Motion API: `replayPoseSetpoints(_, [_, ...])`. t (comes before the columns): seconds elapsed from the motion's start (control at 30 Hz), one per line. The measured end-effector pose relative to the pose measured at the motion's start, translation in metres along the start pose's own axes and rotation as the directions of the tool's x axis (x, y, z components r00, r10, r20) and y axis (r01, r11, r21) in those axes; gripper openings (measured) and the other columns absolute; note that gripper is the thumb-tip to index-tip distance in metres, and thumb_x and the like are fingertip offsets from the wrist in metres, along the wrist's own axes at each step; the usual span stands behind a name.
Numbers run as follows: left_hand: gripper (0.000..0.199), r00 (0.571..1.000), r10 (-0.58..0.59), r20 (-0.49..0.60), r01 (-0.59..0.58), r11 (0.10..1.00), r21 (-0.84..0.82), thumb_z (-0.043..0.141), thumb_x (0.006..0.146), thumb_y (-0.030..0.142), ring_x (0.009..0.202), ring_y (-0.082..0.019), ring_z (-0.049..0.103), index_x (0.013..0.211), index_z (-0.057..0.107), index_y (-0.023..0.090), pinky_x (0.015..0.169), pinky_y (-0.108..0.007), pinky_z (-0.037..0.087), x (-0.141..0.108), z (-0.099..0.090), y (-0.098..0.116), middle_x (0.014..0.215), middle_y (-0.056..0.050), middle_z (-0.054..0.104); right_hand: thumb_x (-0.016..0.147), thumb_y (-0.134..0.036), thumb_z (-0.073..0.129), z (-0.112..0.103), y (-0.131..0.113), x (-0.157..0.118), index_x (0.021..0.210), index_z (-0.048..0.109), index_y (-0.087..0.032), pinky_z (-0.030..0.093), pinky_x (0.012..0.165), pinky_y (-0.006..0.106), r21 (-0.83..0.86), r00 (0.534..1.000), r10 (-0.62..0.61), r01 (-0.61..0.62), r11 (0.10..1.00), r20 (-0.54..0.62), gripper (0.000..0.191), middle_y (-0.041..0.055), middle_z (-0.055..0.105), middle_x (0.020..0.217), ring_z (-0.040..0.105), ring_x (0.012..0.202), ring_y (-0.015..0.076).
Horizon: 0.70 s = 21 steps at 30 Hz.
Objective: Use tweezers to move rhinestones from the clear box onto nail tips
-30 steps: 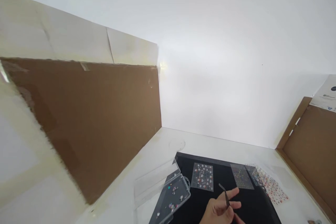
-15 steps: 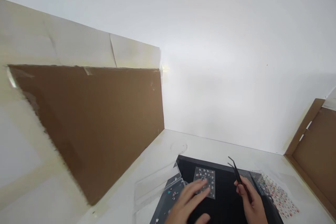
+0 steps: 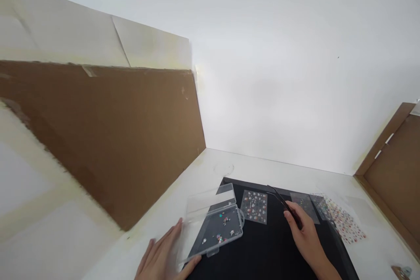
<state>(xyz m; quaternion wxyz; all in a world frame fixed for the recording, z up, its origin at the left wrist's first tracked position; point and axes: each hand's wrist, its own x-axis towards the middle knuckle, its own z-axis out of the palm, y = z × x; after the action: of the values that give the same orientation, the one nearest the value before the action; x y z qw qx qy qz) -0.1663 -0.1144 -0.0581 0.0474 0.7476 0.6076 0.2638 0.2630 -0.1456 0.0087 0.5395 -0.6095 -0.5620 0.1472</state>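
My left hand point(image 3: 164, 251) is at the near left corner of an open clear plastic case point(image 3: 213, 251), its fingers along the left side and its thumb on the front edge. Small shiny gems point(image 3: 220, 238) lie scattered inside the case, and its lid is folded back. In my right hand point(image 3: 303, 227) is a pair of black tweezers point(image 3: 285, 203) with bent tips, pointing up and left. The tips are apart, with nothing visible between them. Left of the tweezers, a clear sticker sheet point(image 3: 254, 207) with small printed motifs lies on a black mat point(image 3: 262, 251).
Another clear sheet point(image 3: 305, 205) lies behind my right hand. A sheet of red and multicoloured stickers point(image 3: 344, 221) overlaps the mat's right edge. Brown cardboard panels point(image 3: 131, 140) stand left and right, with a white wall point(image 3: 278, 96) behind. A small metal object point(image 3: 402, 271) lies at lower right.
My left hand has left the sticker sheet and moved left to the plastic case, which now sits further onto the mat. The tweezers have shifted left, closer to the sticker sheet. The camera view has tilted down.
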Motion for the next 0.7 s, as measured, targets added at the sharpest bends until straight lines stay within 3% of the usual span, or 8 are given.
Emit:
replayPoseSetpoints(0.13, [0.063, 0.999, -0.038, 0.023, 0.039, 0.998, -0.046, 0.071, 0.081, 0.070, 0.135, -0.037, 0.066, 0.133, 0.073, 0.035, 0.109, -0.052, 0.059, -0.001, -0.017, 0.023, 0.144, -0.001, 0.071, 0.094, -0.068, 0.061, -0.004, 0.002, 0.001, 0.107, 0.080, -0.024, 0.065, 0.085, 0.034, 0.005, 0.999, -0.001, 0.001, 1.000, 0.038, 0.049, 0.0109, 0.081, 0.110, 0.078, 0.099, 0.0262])
replayPoseSetpoints(0.23, [0.057, 0.990, -0.141, 0.021, 0.143, 0.982, -0.120, 0.071, 0.082, 0.068, 0.130, -0.033, 0.070, 0.129, 0.074, 0.036, 0.090, -0.037, 0.067, -0.008, -0.024, 0.040, 0.148, 0.001, 0.068, 0.095, -0.067, 0.061, -0.005, 0.004, 0.003, 0.109, 0.079, -0.024, 0.065, 0.084, 0.034, 0.003, 0.999, 0.009, -0.009, 1.000, 0.040, 0.049, 0.0114, 0.080, 0.110, 0.077, 0.100, 0.0267])
replayPoseSetpoints(0.3, [0.061, 0.984, -0.180, -0.019, 0.174, 0.970, -0.173, 0.071, 0.083, 0.066, 0.129, -0.031, 0.070, 0.136, 0.068, 0.036, 0.086, -0.033, 0.067, -0.014, -0.026, 0.049, 0.150, 0.001, 0.066, 0.095, -0.067, 0.059, -0.005, 0.006, 0.004, 0.110, 0.079, -0.023, 0.065, 0.085, 0.035, 0.001, 0.999, 0.014, -0.014, 1.000, 0.039, 0.050, 0.0116, 0.080, 0.110, 0.077, 0.100, 0.0268])
replayPoseSetpoints(0.4, [0.076, 0.982, -0.172, -0.080, 0.147, 0.956, -0.252, 0.072, 0.082, 0.065, 0.130, -0.034, 0.069, 0.149, 0.054, 0.034, 0.095, -0.039, 0.066, -0.021, -0.027, 0.056, 0.147, -0.003, 0.067, 0.096, -0.067, 0.057, -0.005, 0.007, 0.004, 0.112, 0.078, -0.023, 0.064, 0.087, 0.037, 0.001, 0.999, 0.017, -0.017, 1.000, 0.037, 0.050, 0.0113, 0.080, 0.109, 0.077, 0.099, 0.0262])
replayPoseSetpoints(0.53, [0.091, 0.991, -0.119, -0.064, 0.080, 0.898, -0.432, 0.077, 0.079, 0.066, 0.137, -0.039, 0.063, 0.157, 0.042, 0.035, 0.107, -0.052, 0.060, -0.033, -0.024, 0.060, 0.148, -0.009, 0.065, 0.098, -0.063, 0.057, -0.006, 0.008, 0.004, 0.122, 0.076, -0.024, 0.064, 0.091, 0.039, -0.006, 0.999, 0.025, -0.025, 1.000, 0.031, 0.050, 0.0117, 0.078, 0.122, 0.076, 0.105, 0.0261])
replayPoseSetpoints(0.7, [0.101, 0.999, -0.032, -0.034, 0.007, 0.831, -0.556, 0.086, 0.075, 0.057, 0.141, -0.041, 0.059, 0.161, 0.036, 0.038, 0.112, -0.056, 0.057, -0.044, -0.015, 0.083, 0.151, -0.009, 0.064, 0.100, -0.059, 0.057, -0.007, 0.005, 0.003, 0.129, 0.073, -0.023, 0.064, 0.086, 0.038, -0.036, 0.999, 0.039, -0.038, 0.999, 0.022, 0.049, 0.0124, 0.076, 0.127, 0.076, 0.103, 0.0249])
